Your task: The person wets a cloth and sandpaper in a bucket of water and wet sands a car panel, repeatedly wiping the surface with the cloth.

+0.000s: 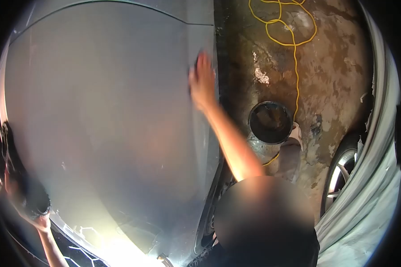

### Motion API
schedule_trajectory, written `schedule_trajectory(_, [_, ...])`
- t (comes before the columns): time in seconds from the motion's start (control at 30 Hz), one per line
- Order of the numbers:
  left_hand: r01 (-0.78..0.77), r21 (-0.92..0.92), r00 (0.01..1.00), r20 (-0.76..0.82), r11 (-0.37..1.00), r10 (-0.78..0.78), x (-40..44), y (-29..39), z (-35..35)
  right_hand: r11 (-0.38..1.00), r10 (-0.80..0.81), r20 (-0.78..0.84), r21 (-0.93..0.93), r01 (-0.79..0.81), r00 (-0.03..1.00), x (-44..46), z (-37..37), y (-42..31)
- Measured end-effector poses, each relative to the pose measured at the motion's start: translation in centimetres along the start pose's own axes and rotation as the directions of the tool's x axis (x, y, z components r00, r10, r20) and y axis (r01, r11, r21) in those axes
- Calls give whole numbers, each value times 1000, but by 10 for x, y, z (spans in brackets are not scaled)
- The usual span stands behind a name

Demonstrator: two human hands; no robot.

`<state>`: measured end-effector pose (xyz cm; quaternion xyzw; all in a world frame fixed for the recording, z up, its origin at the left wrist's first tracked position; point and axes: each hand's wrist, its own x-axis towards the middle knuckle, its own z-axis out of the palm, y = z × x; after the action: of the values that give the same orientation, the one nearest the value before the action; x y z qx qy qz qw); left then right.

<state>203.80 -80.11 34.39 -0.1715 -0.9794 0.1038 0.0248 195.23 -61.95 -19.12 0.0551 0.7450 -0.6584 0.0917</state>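
Observation:
My right hand point(203, 84) reaches far forward onto the grey car panel point(107, 84), near its right edge. It is blurred, with the fingers close together and a dark edge showing beside them; whatever lies under the palm is hidden. At the lower left, my left hand point(41, 221) is bent around a dark, fuzzy-looking thing point(43, 202) by the car's dark glass. Blur hides part of that thing, so its kind is unclear.
A black bucket point(271, 141) stands on the wet, stained floor point(334, 80) beside a shoe point(297, 133). A yellow cord point(296, 75) loops past it. At right, grey sheeting point(361, 218) hangs near another wheel point(341, 175). Bright glare point(124, 251) covers the lower panel.

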Motion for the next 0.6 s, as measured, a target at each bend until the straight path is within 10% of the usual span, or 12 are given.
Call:
schedule_trajectory(0.17, [2, 4, 1000, -14, 1000, -2, -1, -1, 12, 945, 25, 341, 299, -134, 940, -256, -7, -29])
schedule_trajectory(0.27, [24, 15, 1000, -12, 1000, -24, -3, -1, 11, 994, 54, 248, -104, -29, 967, -76, -3, -18])
schedule_trajectory(0.37, [37, 33, 999, -4, 999, -37, -6, 1, 7, 988, 151, 3, 17, -151, 989, 111, -18, -10])
schedule_trajectory(0.6, [67, -100, 997, -34, 993, -71, -5, 2, 8, 969, 194, 17, 149, -195, 981, 70, 10, -60])
